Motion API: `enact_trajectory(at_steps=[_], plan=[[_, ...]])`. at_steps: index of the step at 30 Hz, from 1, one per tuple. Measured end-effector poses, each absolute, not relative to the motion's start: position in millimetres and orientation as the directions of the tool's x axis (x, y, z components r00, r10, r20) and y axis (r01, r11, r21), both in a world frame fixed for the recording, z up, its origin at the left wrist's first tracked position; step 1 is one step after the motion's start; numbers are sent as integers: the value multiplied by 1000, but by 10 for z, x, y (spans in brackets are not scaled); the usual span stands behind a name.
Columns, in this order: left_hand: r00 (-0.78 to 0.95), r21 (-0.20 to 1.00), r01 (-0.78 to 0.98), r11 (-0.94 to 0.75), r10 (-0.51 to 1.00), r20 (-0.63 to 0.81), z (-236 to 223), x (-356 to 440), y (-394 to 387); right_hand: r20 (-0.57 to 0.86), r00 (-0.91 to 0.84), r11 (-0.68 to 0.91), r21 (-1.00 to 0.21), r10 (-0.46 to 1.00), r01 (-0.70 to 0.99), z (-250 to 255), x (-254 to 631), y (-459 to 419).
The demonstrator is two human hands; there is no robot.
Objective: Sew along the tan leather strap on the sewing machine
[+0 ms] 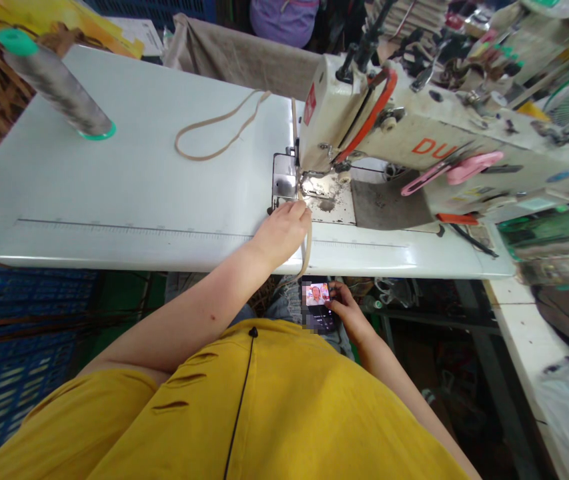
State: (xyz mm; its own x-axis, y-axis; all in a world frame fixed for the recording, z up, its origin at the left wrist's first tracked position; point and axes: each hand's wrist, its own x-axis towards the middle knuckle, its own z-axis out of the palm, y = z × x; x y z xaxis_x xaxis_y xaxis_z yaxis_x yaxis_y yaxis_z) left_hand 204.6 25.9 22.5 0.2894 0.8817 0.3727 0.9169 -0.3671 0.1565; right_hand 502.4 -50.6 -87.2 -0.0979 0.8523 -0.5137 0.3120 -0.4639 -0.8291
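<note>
My left hand (pixel 285 229) rests on the sewing table just in front of the needle area, its fingers closed on a narrow beige strap (pixel 307 245). The strap passes by the fingertips and hangs over the table's front edge. Behind my fingers stands the sewing machine (pixel 364 127), with its presser foot beside the shiny metal plate (pixel 284 177). Below the table edge, at my lap, my right hand (pixel 348 308) grips a mobile phone (pixel 318 313) by its right side. The phone's screen is lit with a picture; part of it is blurred out.
A grey thread cone (pixel 59 90) stands at the table's left. A loop of beige strap (pixel 204 141) lies on the white tabletop (pixel 139 180). Pink thread snips (pixel 464 171) sit against the machine. Blue crates (pixel 19 360) stand at lower left.
</note>
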Motion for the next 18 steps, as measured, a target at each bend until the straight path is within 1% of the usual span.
enact_trajectory(at_steps=[8,13,18], plan=[[284,166,919,-359,890,356,248,2047,245,-516,-102,-466,-829,851,308,-910,5036,-507],[300,144,921,-362,894,334,277,2043,246,-515,-102,-466,-831,851,303,-918,5047,-500],[301,137,920,-367,886,352,271,2046,250,-518,-107,-468,-830,849,302,-930,5058,-501]])
